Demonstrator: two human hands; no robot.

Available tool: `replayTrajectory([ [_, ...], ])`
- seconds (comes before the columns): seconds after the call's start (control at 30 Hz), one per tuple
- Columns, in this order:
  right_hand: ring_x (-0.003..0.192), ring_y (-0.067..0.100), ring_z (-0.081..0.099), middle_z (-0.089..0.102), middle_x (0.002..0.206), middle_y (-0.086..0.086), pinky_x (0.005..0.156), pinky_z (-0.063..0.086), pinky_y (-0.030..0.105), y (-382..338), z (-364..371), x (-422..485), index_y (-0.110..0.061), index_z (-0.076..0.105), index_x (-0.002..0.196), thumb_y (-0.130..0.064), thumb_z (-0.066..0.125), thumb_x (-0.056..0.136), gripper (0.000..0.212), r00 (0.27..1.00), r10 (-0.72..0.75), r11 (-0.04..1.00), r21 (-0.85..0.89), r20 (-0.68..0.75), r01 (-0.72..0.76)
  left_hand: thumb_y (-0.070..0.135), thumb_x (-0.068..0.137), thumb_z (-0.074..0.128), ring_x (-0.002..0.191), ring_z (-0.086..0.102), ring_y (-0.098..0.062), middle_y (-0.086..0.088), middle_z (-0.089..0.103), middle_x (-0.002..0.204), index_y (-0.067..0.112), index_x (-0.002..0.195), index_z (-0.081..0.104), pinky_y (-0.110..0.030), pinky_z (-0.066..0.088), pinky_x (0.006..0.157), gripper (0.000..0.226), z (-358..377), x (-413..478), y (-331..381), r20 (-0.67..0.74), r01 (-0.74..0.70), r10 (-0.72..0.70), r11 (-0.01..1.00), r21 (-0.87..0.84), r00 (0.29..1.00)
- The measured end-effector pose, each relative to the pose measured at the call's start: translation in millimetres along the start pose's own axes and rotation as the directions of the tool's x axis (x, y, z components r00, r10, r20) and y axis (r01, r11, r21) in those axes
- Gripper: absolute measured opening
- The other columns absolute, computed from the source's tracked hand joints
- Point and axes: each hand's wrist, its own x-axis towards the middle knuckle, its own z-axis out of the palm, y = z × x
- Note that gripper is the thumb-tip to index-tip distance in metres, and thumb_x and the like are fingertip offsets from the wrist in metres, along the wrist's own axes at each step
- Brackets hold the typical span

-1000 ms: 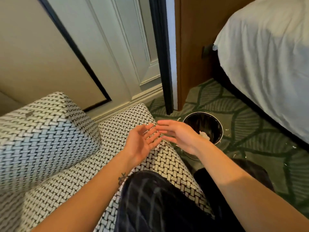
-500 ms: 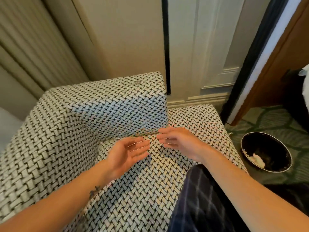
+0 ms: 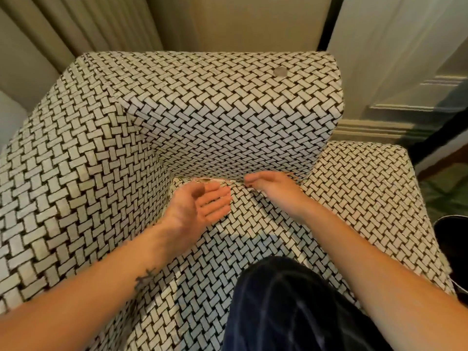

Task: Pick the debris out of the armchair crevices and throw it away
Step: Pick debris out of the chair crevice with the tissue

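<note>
The armchair (image 3: 228, 117) has black-and-white woven upholstery. Its crevice (image 3: 215, 179) runs where the seat cushion meets the upright cushion, and a thin pale line shows along it. My left hand (image 3: 200, 206) lies palm up and open on the seat just in front of the crevice, and I see nothing in it. My right hand (image 3: 273, 188) is to its right, fingertips bunched together and pressed at the seam. Whether they pinch any debris is hidden. A dark sliver of the bin (image 3: 453, 239) shows at the right edge.
My knee in dark checked trousers (image 3: 291, 305) rests on the seat's front. A small round grey spot (image 3: 280, 71) sits on top of the upright cushion. Beige curtains (image 3: 76, 26) hang behind on the left, white door panelling (image 3: 405, 72) on the right.
My view has swung left from the bin to the chair's inner corner. Both hands have moved in to the crevice, the right hand's fingertips now at the seam.
</note>
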Motion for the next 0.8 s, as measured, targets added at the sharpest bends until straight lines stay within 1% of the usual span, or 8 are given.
replayTrajectory([
  [0.13,0.118,0.033,0.062,0.067,0.118,-0.003,0.098,0.052,0.042,1.0,13.5,20.0,-0.021,0.057,0.139,-0.019,0.050,0.105,0.035,0.998,0.051,0.995,-0.092,0.044,-0.046,0.024,0.107,0.032,0.116,0.069,-0.038,-0.025,0.071,0.122,-0.003,0.131,0.054,-0.047,0.055,0.097,0.042,-3.8,3.1,-7.2,0.009,0.037,-0.036,0.999,-0.032,0.999],
  [0.2,0.099,0.022,0.069,0.066,0.118,-0.002,0.090,0.057,0.038,-1.5,15.2,27.1,-0.020,0.055,0.140,-0.017,0.051,0.104,0.037,0.997,0.055,0.992,-0.114,0.059,-0.048,0.026,0.108,0.030,0.115,0.069,-0.037,-0.024,0.072,0.120,-0.003,0.131,0.056,-0.050,0.053,0.101,0.045,-5.2,4.7,-7.3,0.008,0.038,-0.038,0.998,-0.046,0.999],
  [0.23,0.079,0.011,0.067,0.066,0.118,-0.002,0.073,0.059,0.032,-0.5,16.1,31.9,-0.020,0.054,0.141,-0.017,0.051,0.104,0.037,0.997,0.048,0.988,-0.150,0.063,-0.038,0.028,0.109,0.028,0.114,0.070,-0.036,-0.023,0.073,0.119,-0.002,0.130,0.057,-0.051,0.052,0.103,0.047,-7.2,7.2,-7.8,-0.002,0.038,-0.038,0.997,-0.070,0.999],
  [0.33,0.047,-0.001,0.047,0.065,0.119,-0.003,0.043,0.040,0.015,5.8,20.8,37.1,-0.019,0.048,0.147,-0.019,0.048,0.105,0.042,0.999,0.007,0.955,-0.296,0.039,0.005,0.035,0.110,0.025,0.115,0.069,-0.036,-0.022,0.074,0.118,0.000,0.129,0.058,-0.053,0.050,0.106,0.052,-9.1,10.5,-6.4,-0.013,0.051,-0.052,0.996,-0.072,0.999],
  [0.5,0.072,0.014,0.060,0.067,0.098,-0.003,0.071,0.050,0.029,-1.6,30.3,44.2,-0.015,0.056,0.141,-0.031,0.049,0.102,0.042,0.999,0.030,0.851,-0.526,0.039,-0.005,0.042,0.109,0.025,0.114,0.070,-0.036,-0.021,0.074,0.118,0.002,0.127,0.058,-0.051,0.052,0.104,0.055,-2.6,11.5,-0.3,-0.020,0.060,-0.063,0.990,-0.124,0.998],
  [0.63,0.105,0.024,0.067,0.071,0.115,0.005,0.091,0.053,0.036,-8.2,35.7,58.6,-0.018,0.062,0.131,-0.048,0.054,0.096,0.047,0.980,0.187,0.871,-0.473,0.070,-0.133,0.035,0.110,0.027,0.108,0.073,-0.032,-0.018,0.077,0.111,0.002,0.122,0.063,-0.045,0.058,0.096,0.050,4.8,13.2,8.5,-0.129,0.020,-0.035,0.993,-0.117,0.991],
  [0.7,0.122,0.028,0.059,0.068,0.126,0.003,0.106,0.045,0.044,-3.8,41.9,65.7,-0.024,0.059,0.136,-0.067,0.048,0.087,0.066,0.971,0.236,0.862,-0.469,0.036,-0.192,0.032,0.110,0.028,0.107,0.072,-0.033,-0.020,0.076,0.111,0.001,0.119,0.064,-0.046,0.058,0.094,0.048,8.2,11.3,6.2,-0.143,0.014,-0.031,0.993,-0.119,0.989],
  [0.8,0.128,0.023,0.048,0.063,0.129,-0.002,0.116,0.027,0.044,1.1,46.8,75.1,-0.021,0.061,0.132,-0.063,0.044,0.095,0.058,0.960,0.279,0.851,-0.459,-0.013,-0.254,0.031,0.111,0.028,0.108,0.072,-0.034,-0.022,0.075,0.111,-0.001,0.117,0.065,-0.049,0.056,0.097,0.049,12.9,6.6,-2.0,-0.124,0.008,-0.021,0.995,-0.102,0.992],
])
